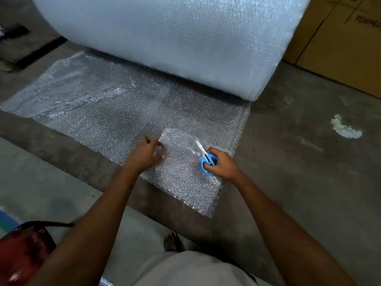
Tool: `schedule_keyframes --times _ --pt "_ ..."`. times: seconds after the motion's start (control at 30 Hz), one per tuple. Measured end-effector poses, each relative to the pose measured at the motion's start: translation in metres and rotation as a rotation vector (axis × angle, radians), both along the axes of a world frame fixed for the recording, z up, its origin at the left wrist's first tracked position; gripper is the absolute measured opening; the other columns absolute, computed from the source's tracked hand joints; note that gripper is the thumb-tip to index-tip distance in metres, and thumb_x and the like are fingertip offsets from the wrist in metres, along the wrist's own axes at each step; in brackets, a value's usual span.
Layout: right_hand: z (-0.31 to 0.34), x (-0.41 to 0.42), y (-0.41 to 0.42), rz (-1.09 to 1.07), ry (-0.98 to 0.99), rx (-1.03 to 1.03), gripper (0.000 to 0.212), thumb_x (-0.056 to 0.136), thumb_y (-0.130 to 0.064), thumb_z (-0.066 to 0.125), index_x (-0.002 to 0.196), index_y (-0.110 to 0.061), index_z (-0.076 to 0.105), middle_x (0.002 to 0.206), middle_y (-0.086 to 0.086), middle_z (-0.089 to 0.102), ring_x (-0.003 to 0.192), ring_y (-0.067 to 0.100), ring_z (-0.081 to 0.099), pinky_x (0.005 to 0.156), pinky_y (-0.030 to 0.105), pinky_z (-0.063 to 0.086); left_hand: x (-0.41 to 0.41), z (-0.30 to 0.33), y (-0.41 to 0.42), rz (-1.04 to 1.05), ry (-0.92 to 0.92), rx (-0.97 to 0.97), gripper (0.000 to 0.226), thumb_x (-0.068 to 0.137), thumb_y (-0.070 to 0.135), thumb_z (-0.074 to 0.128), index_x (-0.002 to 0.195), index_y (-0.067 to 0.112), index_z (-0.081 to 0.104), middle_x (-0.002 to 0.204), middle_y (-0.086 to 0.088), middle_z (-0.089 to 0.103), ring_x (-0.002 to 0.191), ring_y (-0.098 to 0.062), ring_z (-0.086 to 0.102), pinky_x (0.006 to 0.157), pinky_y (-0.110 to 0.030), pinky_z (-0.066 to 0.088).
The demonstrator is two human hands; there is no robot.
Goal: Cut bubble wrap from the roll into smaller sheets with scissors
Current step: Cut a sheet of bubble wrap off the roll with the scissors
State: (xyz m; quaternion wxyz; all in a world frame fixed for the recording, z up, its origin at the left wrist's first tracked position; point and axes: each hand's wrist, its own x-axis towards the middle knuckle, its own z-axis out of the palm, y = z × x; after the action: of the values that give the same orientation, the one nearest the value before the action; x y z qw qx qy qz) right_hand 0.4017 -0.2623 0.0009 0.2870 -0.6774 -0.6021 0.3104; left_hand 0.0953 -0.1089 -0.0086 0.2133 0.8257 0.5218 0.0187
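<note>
Bubble wrap (115,104), clear and pimpled, runs flat from one fat white roll (175,44) over the mottled grey concrete floor (305,153). One small cut sheet (179,147) lies between the hands. The left hand (144,152) presses spread fingers on its edge; the right hand (221,163) grips one pair of blue-handled scissors (206,156), blades slightly parted beyond the knuckles. Cardboard boxes (338,38) stand behind.

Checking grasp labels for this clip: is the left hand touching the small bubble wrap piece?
Touching. The head view shows the left hand lying on the left edge of the small bubble wrap piece, its fingers over the film.
</note>
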Motion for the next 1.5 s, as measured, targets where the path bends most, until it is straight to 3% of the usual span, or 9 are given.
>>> schedule_keyframes --times 0.1,0.2,0.37,0.47,0.67,0.83,1.0,1.13,1.5 --pt "-0.001 0.008 0.001 0.050 -0.001 0.020 0.016 0.088 -0.033 0.073 0.093 -0.023 0.062 0.081 -0.001 0.064 0.069 0.007 0.057 0.067 0.036 0.050 0.011 0.003 -0.028 0.111 0.113 0.248 0.048 0.094 0.041 0.077 0.138 0.027 0.063 0.142 -0.014 0.046 0.130 -0.040 0.050 0.106 -0.060 0.044" --pt "0.002 0.017 0.006 0.104 -0.002 0.092 0.014 0.090 -0.023 0.074 0.099 -0.017 0.066 0.086 0.001 0.064 0.075 0.013 0.059 0.069 0.032 0.046 0.046 0.002 -0.081 0.166 -0.074 0.264 0.053 0.097 0.027 0.074 0.147 0.023 0.057 0.159 -0.013 0.043 0.145 -0.038 0.044 0.114 -0.062 0.036" --pt "-0.005 0.034 0.014 0.165 0.009 0.163 0.040 0.092 -0.028 0.068 0.129 -0.012 0.069 0.115 -0.002 0.064 0.105 0.012 0.064 0.093 0.026 0.050 0.114 -0.024 -0.172 0.058 -0.192 0.180 0.069 0.109 0.054 0.048 0.170 0.030 0.025 0.179 0.003 0.017 0.165 -0.019 0.018 0.127 -0.047 0.021" --pt "-0.015 0.050 0.016 0.204 0.055 0.164 0.044 0.100 -0.032 0.063 0.144 -0.027 0.064 0.122 -0.005 0.055 0.114 0.006 0.060 0.104 0.022 0.047 0.130 -0.041 -0.195 0.029 -0.098 0.216 0.079 0.108 0.072 0.033 0.173 0.033 0.011 0.182 0.006 0.004 0.167 -0.014 0.000 0.133 -0.042 0.007" --pt "-0.025 0.082 0.019 0.309 0.029 0.077 0.045 0.102 -0.040 0.071 0.146 -0.041 0.062 0.115 0.003 0.040 0.111 0.017 0.048 0.111 0.026 0.042 0.130 -0.042 -0.207 0.068 -0.030 0.340 0.084 0.105 0.076 0.032 0.173 0.028 0.017 0.181 0.002 0.014 0.167 -0.017 0.009 0.134 -0.044 0.014" --pt "-0.007 0.107 0.031 0.428 0.417 -0.130 0.048 0.102 -0.015 0.073 0.149 -0.019 0.062 0.110 0.003 0.074 0.101 0.008 0.071 0.100 0.030 0.058 0.172 -0.023 -0.208 0.067 -0.179 0.392 0.052 0.108 0.058 0.050 0.146 0.023 0.057 0.143 -0.001 0.056 0.132 -0.024 0.054 0.109 -0.042 0.043" --pt "0.015 0.142 0.033 0.450 0.643 -0.292 0.049 0.099 -0.012 0.073 0.147 -0.016 0.064 0.109 0.009 0.075 0.100 0.023 0.072 0.089 0.033 0.064 0.228 -0.021 -0.179 0.149 -0.351 0.294 0.035 0.100 0.041 0.066 0.123 0.015 0.065 0.114 -0.007 0.062 0.104 -0.027 0.059 0.089 -0.042 0.051" --pt "0.003 0.154 0.034 0.412 0.486 -0.337 0.033 0.103 -0.022 0.072 0.135 -0.023 0.072 0.083 0.009 0.068 0.066 0.022 0.065 0.045 0.025 0.047 0.251 -0.020 -0.161 0.273 -0.366 0.190 0.035 0.098 0.042 0.069 0.125 0.021 0.061 0.116 -0.007 0.067 0.107 -0.030 0.064 0.088 -0.045 0.056" --pt "-0.011 0.170 0.039 0.346 0.470 -0.471 0.027 0.096 -0.036 0.077 0.116 -0.017 0.080 0.073 0.014 0.066 0.050 0.024 0.050 0.036 0.023 0.029 0.260 -0.020 -0.149 0.331 -0.188 0.247 0.029 0.099 0.051 0.064 0.102 0.022 0.068 0.101 -0.002 0.063 0.093 -0.027 0.067 0.070 -0.037 0.052"
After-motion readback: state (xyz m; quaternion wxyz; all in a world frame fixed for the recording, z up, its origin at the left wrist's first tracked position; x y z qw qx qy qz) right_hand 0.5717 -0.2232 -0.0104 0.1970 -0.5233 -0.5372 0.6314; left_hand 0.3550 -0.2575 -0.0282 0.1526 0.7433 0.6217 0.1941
